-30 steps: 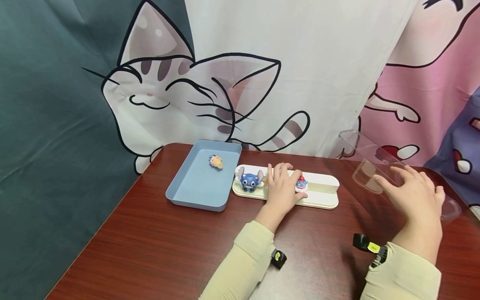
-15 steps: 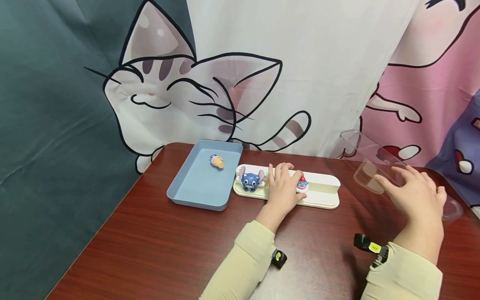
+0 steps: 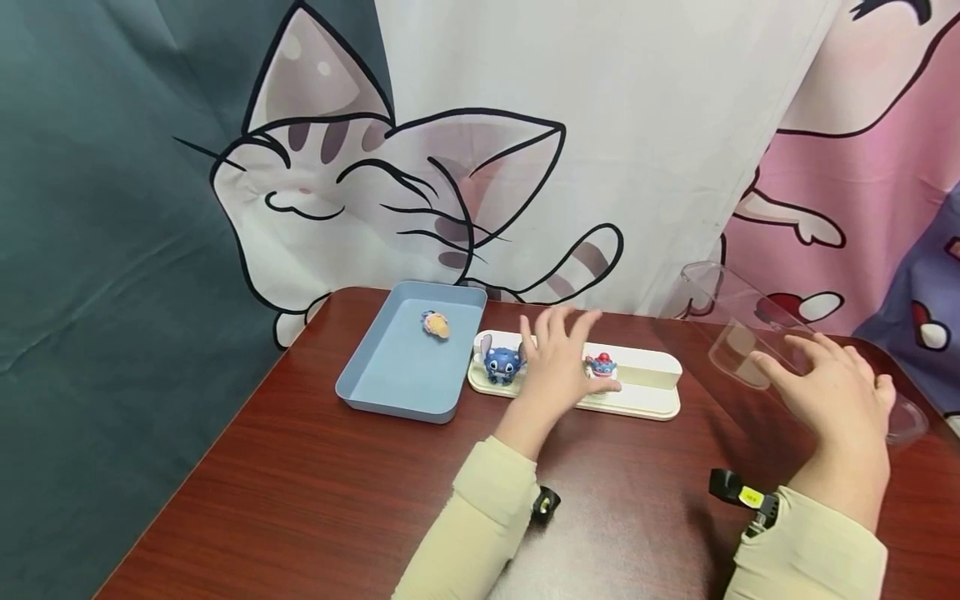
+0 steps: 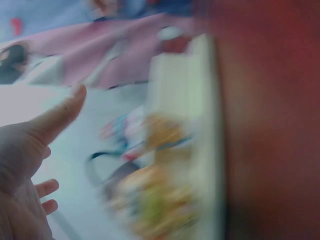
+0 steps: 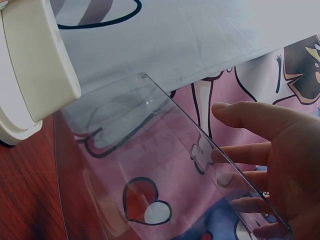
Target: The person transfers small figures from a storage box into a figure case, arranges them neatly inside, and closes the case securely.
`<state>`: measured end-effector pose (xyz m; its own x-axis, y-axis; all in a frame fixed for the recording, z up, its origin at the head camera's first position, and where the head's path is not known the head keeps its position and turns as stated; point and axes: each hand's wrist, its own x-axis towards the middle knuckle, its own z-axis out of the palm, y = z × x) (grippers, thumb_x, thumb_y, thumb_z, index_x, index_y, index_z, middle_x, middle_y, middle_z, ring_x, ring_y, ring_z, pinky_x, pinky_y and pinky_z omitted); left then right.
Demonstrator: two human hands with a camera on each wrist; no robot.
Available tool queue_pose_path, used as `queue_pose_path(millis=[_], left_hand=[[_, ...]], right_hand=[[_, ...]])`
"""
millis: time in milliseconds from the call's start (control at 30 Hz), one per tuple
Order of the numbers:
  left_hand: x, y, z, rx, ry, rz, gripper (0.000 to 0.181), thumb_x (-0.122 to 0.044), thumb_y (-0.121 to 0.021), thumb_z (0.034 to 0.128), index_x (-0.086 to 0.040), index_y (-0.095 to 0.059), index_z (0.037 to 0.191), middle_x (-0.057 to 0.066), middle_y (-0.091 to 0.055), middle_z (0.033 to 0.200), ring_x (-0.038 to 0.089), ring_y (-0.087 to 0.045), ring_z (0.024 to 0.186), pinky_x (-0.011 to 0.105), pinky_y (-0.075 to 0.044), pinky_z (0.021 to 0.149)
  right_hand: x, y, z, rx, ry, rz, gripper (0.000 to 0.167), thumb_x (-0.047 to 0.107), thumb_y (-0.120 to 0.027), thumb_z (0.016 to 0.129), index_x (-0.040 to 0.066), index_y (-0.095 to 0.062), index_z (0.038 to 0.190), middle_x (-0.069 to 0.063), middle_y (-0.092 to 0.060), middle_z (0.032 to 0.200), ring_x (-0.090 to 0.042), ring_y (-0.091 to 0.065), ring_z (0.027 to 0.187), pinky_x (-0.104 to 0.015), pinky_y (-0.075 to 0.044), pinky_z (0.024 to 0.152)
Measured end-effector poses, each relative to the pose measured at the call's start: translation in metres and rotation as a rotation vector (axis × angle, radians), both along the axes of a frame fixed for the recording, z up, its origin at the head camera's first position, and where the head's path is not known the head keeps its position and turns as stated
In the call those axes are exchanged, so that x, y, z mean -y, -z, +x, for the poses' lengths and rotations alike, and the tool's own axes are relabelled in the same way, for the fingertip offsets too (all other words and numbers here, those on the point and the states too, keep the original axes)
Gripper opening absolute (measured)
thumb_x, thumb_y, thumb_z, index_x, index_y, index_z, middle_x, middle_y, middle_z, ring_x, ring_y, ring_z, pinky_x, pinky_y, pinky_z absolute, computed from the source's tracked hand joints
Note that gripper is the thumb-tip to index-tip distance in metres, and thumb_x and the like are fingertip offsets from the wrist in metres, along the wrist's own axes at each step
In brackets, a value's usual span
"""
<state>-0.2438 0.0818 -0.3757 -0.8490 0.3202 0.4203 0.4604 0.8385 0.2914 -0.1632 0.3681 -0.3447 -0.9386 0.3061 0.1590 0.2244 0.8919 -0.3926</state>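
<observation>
In the head view my left hand [image 3: 551, 367] is over a cream display base [image 3: 648, 396], fingers spread, thumb near a small blue, red and white figurine [image 3: 602, 367] on it. A blue big-eared figurine [image 3: 502, 364] stands at the base's left end. The left wrist view is blurred; my left thumb [image 4: 65, 112] points away from the figurines [image 4: 155, 195], with nothing in its grasp. My right hand [image 3: 836, 392] is at a clear plastic cover [image 3: 738, 358]. The right wrist view shows its thumb apart from the cover wall and its fingers overlapping the edge; contact is unclear.
A blue-grey tray [image 3: 390, 371] is left of the base, holding one small yellowish figurine [image 3: 436, 325]. Everything stands on a reddish-brown table [image 3: 300, 492]. A cartoon-print curtain [image 3: 660, 125] hangs directly behind the table.
My left hand lifts off the base and moves slightly left, its fingers spreading; the small figurine is now more visible. My right hand and the cover look unmoved.
</observation>
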Motion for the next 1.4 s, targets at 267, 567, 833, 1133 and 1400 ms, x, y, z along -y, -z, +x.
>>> queue_pose_path(millis=[267,567,833,1133,1400], left_hand=[[0.087,-0.064,-0.030,0.030,-0.092,0.248,0.097,-0.071,-0.068,0.0604,-0.029,-0.031,0.139,0.003,-0.022,0.144,0.025,-0.011,0.133,0.050,0.001,0.106],[0.179,-0.081,-0.100,0.299,-0.232,0.170,0.078,-0.064,-0.051,0.0829,-0.019,-0.029,0.143,0.014,-0.025,0.143,0.032,-0.019,0.130,0.050,-0.018,0.102],[0.200,-0.033,-0.134,0.666,-0.227,0.052,0.068,-0.041,-0.050,0.0940,-0.002,-0.024,0.144,0.022,-0.032,0.143,0.036,-0.033,0.129,0.048,-0.030,0.102],[0.190,0.018,-0.133,0.832,-0.326,0.126,0.074,-0.052,-0.037,0.0950,-0.003,-0.017,0.147,0.022,-0.026,0.146,0.037,-0.033,0.129,0.047,-0.031,0.101],[0.186,0.032,-0.141,0.815,-0.348,0.357,0.061,-0.031,-0.063,0.0875,-0.005,-0.036,0.135,0.018,-0.048,0.124,0.026,-0.054,0.093,0.036,-0.047,0.076]], right_hand=[[0.000,-0.001,0.001,0.008,-0.004,0.000,0.076,0.060,-0.043,0.088,0.002,-0.038,0.136,-0.026,-0.020,0.145,-0.046,-0.004,0.134,-0.070,0.001,0.095],[-0.003,-0.002,0.005,0.012,0.002,0.006,0.075,0.059,-0.043,0.089,0.001,-0.038,0.136,-0.026,-0.019,0.146,-0.046,-0.003,0.134,-0.070,0.001,0.094],[-0.001,-0.003,0.002,0.012,-0.004,0.009,0.075,0.059,-0.043,0.089,0.001,-0.038,0.136,-0.027,-0.019,0.145,-0.046,-0.004,0.134,-0.071,0.000,0.094],[0.003,0.003,-0.002,0.002,-0.024,0.001,0.075,0.059,-0.043,0.089,0.001,-0.039,0.136,-0.027,-0.022,0.144,-0.047,-0.004,0.134,-0.071,0.000,0.093],[0.000,0.001,0.000,0.001,-0.001,0.006,0.076,0.061,-0.042,0.088,0.001,-0.038,0.136,-0.028,-0.021,0.144,-0.047,-0.004,0.133,-0.071,0.001,0.094]])
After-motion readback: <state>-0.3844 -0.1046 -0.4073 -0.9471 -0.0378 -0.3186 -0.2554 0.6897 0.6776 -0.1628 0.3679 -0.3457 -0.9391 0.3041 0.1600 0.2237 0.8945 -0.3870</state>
